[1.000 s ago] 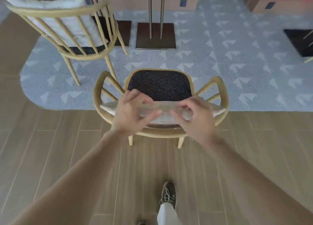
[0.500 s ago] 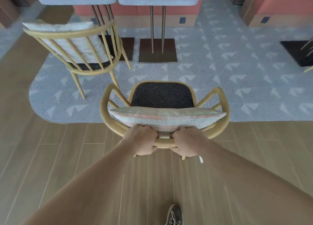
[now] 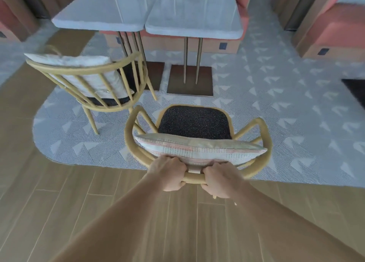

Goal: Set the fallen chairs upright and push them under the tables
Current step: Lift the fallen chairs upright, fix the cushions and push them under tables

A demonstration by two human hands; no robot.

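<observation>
Chair (image 3: 194, 123) beyond left hand (image 3: 169, 173), right hand (image 3: 219, 180) grip (backrest held).

Both hands (image 3: 194, 175) grip upright chair (image 3: 194, 121) backrest.

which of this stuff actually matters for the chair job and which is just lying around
Part of the job: the near chair, gripped at its back rail by the left hand and right hand; the second chair to its left; the left table and right table ahead.

Just there: the cushion against the near chair's back, the patterned rug, the orange benches.
</observation>
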